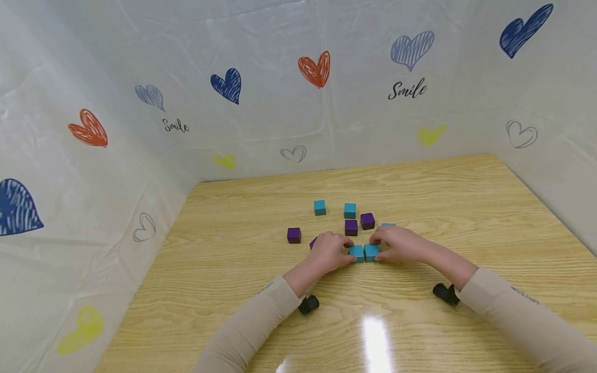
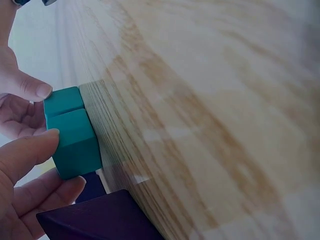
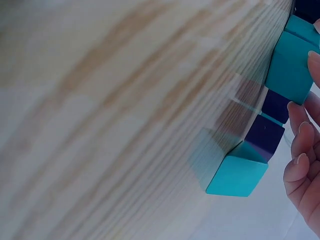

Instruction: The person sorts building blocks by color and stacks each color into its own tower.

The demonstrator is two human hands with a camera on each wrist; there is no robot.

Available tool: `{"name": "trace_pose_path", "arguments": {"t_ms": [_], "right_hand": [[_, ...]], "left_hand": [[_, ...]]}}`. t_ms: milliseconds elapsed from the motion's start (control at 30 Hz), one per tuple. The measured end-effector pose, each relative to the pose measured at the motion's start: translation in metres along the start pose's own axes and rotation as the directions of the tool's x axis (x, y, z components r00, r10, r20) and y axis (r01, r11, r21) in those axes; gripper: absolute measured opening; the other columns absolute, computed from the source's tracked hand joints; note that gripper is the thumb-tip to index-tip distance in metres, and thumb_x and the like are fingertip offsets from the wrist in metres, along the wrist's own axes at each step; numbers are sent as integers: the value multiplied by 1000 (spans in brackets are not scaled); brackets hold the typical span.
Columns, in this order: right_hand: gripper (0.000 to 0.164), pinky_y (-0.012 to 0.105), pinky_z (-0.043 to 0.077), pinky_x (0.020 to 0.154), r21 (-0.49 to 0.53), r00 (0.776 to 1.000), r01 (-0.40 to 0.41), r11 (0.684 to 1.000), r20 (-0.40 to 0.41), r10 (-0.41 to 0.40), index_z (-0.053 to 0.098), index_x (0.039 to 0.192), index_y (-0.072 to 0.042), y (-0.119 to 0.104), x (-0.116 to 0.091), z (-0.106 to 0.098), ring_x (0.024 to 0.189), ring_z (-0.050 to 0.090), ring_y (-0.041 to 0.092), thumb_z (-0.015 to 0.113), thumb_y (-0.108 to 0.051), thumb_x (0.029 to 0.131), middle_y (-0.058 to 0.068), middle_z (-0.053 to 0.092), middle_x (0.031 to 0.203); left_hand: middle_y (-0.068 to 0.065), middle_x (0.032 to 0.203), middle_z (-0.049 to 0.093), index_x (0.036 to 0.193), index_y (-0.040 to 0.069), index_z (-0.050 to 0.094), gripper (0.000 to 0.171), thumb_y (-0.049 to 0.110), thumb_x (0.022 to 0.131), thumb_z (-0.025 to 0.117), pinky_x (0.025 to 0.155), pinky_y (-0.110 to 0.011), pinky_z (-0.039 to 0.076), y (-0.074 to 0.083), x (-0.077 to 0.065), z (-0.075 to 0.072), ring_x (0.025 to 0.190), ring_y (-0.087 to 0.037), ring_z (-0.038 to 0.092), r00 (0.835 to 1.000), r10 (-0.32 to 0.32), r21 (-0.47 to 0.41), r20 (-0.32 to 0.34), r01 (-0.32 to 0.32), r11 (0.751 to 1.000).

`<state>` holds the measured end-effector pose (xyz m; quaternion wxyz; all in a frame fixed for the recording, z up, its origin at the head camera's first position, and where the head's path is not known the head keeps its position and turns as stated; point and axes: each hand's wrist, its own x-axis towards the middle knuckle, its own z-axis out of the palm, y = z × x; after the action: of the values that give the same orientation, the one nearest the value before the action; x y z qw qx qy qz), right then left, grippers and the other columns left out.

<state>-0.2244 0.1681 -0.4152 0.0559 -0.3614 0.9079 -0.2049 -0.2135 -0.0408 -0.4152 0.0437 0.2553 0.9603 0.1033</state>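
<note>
Two blue cubes sit side by side on the wooden table, with a thin gap between them in the head view. My left hand (image 1: 328, 252) pinches the left blue cube (image 1: 356, 254) between thumb and fingers. From the other side, my right hand (image 1: 400, 243) grips the right blue cube (image 1: 372, 253) the same way. In the left wrist view the held cube (image 2: 76, 142) lies right against its neighbour (image 2: 65, 100). A purple cube (image 1: 313, 242) is partly hidden behind my left hand, and another blue cube (image 1: 388, 225) shows just above my right hand.
Beyond the hands stand two more blue cubes, one at left (image 1: 319, 207) and one at centre (image 1: 350, 210). Two purple cubes (image 1: 351, 228) (image 1: 367, 221) are close behind the held pair. Further left lies a purple cube (image 1: 294, 235). A heart-printed curtain (image 1: 261, 129) borders the table (image 1: 224, 290).
</note>
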Motion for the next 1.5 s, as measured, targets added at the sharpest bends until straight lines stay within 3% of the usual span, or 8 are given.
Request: {"name": "trace_pose_path", "arguments": {"t_ms": [433,967,1500], "right_hand": [[25,31,48,73,11,1000,-3,1000,20,3,66,95,-5,-2,4,0,83,56,19,74,-17,75,1,61,90],[26,28,47,69,1,999,-7,1000,34,7,65,95,-3,-6,6,-1,80,56,18,75,-16,74,1,60,89],[31,32,49,74,-4,995,-65,998,73,65,64,101,-2,-9,7,-1,87,58,22,74,-15,76,5,61,95]], "left_hand": [[6,93,69,103,19,71,31,38,78,71,75,-22,43,0,1,-3,84,-11,59,1000,24,2,-2,-24,1000],[6,95,69,104,20,71,31,37,79,70,80,-26,41,1,0,-4,85,-12,56,1000,7,-1,13,-7,1000],[7,98,68,106,21,70,31,38,80,69,80,-28,40,3,1,-3,89,-14,55,999,-33,7,36,33,999]]}}
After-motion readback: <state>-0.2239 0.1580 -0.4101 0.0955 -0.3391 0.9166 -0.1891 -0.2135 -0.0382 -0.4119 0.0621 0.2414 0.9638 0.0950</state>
